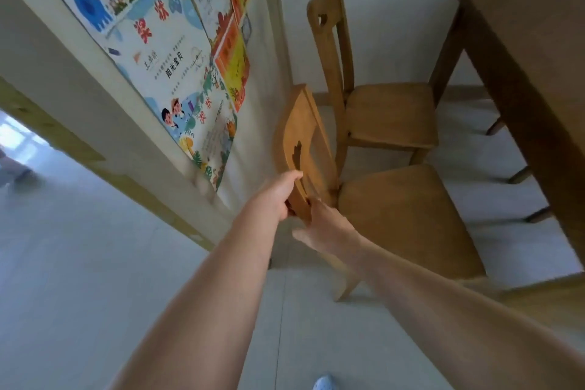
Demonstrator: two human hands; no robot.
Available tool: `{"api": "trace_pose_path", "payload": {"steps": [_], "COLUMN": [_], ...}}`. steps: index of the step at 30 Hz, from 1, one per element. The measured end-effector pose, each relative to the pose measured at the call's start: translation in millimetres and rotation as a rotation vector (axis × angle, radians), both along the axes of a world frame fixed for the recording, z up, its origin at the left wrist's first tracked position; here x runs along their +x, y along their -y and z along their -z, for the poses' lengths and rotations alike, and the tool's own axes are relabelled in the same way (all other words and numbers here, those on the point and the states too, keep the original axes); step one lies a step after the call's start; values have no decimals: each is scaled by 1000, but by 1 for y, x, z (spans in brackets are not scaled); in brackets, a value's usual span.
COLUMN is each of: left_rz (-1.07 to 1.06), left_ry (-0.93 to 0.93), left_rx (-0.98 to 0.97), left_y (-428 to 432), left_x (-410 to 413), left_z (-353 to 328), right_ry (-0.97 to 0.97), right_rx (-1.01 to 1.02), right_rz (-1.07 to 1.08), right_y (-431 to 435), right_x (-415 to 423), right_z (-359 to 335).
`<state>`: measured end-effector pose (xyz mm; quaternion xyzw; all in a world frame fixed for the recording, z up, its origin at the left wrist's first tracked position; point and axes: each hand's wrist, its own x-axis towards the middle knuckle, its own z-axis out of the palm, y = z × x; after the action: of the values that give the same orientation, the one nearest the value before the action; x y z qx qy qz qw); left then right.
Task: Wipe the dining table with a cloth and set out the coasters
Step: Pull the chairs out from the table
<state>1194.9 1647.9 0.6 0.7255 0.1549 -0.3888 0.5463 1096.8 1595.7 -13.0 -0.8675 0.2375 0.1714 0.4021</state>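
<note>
The brown wooden dining table (531, 51) stands at the right, its top bare where it shows. A wooden chair (402, 215) stands near me, away from the table. My left hand (278, 196) grips the top rail of its backrest (300, 142). My right hand (319, 225) holds the same rail's lower end, fingers hidden behind the wood. No cloth or coasters are in view.
A second wooden chair (380, 114) stands behind the first, near the table's left end. Colourful posters (177, 41) cover the wall on the left, beside a doorway (47, 168). The floor is pale tile. A blue slipper toe (324, 383) shows at the bottom edge.
</note>
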Motion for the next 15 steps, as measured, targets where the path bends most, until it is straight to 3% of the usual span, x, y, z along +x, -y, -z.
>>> {"api": "trace_pose_path", "payload": {"steps": [5, 15], "left_rz": [52, -7], "left_ry": [72, 147], "left_rx": [78, -21], "left_y": [5, 45], "left_x": [4, -35], "left_z": [24, 44], "right_ry": [26, 25], "right_rx": [9, -61], "right_rz": [94, 58], "right_y": [1, 51], "right_x": [-1, -46], "right_z": [3, 0]}}
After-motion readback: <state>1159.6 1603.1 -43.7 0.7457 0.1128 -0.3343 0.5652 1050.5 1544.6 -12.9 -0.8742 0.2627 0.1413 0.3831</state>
